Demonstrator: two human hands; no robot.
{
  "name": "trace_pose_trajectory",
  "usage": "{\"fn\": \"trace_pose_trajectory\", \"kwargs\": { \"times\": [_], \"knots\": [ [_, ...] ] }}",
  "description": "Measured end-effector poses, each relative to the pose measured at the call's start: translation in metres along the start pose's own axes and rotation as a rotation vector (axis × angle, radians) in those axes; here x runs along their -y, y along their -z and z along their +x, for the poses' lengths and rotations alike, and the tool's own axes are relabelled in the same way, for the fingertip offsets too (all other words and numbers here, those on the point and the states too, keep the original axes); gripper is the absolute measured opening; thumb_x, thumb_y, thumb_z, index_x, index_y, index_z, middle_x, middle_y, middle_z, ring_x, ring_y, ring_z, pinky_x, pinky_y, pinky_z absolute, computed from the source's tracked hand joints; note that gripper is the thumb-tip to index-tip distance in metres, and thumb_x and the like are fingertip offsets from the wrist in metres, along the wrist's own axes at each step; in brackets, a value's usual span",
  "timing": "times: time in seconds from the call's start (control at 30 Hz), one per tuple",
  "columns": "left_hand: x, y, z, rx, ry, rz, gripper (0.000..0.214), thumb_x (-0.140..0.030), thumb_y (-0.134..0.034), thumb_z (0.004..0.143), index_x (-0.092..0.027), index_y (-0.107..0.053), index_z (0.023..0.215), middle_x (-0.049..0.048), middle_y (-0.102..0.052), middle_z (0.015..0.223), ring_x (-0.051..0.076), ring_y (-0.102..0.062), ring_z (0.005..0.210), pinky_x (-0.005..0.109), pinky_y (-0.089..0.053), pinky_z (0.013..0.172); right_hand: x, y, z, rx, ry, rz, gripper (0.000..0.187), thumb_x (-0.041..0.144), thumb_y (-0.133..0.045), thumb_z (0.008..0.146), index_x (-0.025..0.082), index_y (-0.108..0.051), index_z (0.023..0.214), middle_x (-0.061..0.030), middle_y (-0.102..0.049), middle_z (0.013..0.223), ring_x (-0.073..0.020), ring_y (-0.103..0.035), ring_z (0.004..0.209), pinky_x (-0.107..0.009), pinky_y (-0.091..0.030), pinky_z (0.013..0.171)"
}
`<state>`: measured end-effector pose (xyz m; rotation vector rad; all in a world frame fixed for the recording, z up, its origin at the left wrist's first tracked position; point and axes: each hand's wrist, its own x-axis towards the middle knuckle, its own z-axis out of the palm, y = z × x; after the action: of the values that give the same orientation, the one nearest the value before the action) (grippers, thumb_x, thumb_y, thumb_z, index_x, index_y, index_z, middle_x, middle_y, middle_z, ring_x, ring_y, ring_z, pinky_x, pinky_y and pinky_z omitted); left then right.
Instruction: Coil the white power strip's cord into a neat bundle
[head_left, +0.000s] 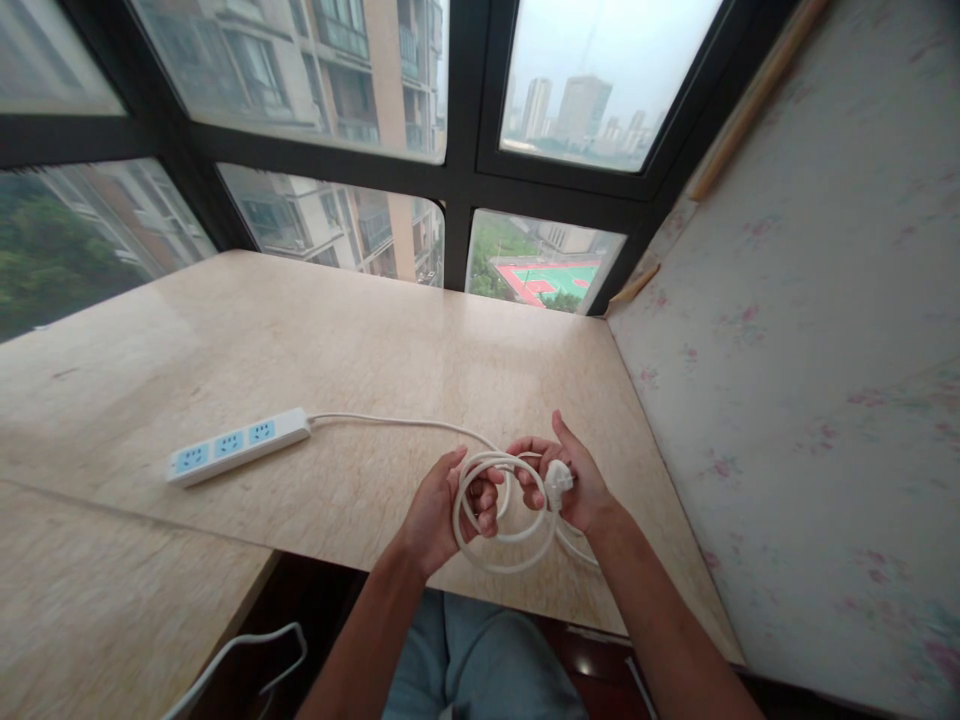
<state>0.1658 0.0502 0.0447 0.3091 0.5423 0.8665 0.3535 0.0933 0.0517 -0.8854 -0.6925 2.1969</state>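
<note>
Both hands are out over the near edge of the stone counter (360, 340), close together, with a coil of white cord (501, 520) between them. The left hand (442, 510) has its fingers curled through the loops, closed around the bundle. The right hand (566, 480) grips the white plug (557, 482) at the end of the cord, thumb up and fingers wrapped round it — the plug sits just at the right side of the coil. The loops hang a little below the hands, over the counter's edge.

From the coil one length of cord runs left across the counter to a white power strip (238, 445) with three blue-faced sockets; it lies flat, well apart from the hands, angled slightly. Behind the counter stands a window (450, 120) in a dark frame, with buildings and a green and red sports court far below. To the right is a pale wall (810, 330) with a faint flower pattern — it meets the counter along its right edge. Another loop of white cable (247, 655) shows at the bottom left, below the counter.
</note>
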Motion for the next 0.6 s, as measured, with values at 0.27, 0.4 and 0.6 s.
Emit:
{"fn": "trace_pose_trajectory", "kwargs": {
  "times": [0.27, 0.4, 0.6],
  "knots": [
    [0.007, 0.012, -0.002, 0.1, 0.015, 0.036, 0.045, -0.049, -0.049, 0.089, -0.008, -0.068, 0.087, 0.0015, -0.054, 0.056, 0.013, -0.053, 0.043, 0.025, -0.043, 0.044, 0.014, -0.009, 0.002, -0.024, -0.173, -0.272, 0.082, 0.081, -0.016, 0.082, 0.013, -0.062, 0.091, -0.0026, -0.062, 0.055, -0.0147, -0.059, 0.038, -0.021, -0.04, 0.034],
    [0.017, 0.016, 0.001, 0.187, 0.068, -0.022, 0.043, -0.046, -0.046, 0.092, -0.009, -0.068, 0.089, -0.0034, -0.045, 0.049, 0.006, -0.037, 0.032, 0.019, -0.032, 0.034, 0.024, -0.015, 0.003, -0.009, -0.245, -0.506, 0.087, 0.085, -0.014, 0.078, 0.014, -0.061, 0.094, -0.0028, -0.063, 0.054, -0.0166, -0.061, 0.039, -0.022, -0.043, 0.035],
    [0.034, 0.014, 0.001, 0.171, -0.064, -0.205, 0.038, -0.035, -0.044, 0.096, -0.006, -0.068, 0.098, -0.0089, -0.03, 0.049, 0.0, -0.008, 0.031, 0.013, -0.018, 0.031, 0.032, -0.02, 0.012, -0.059, -0.229, -0.626, 0.087, 0.086, -0.016, 0.076, 0.014, -0.063, 0.09, -0.0037, -0.064, 0.061, -0.014, -0.059, 0.037, -0.021, -0.039, 0.032]
  ]
}}
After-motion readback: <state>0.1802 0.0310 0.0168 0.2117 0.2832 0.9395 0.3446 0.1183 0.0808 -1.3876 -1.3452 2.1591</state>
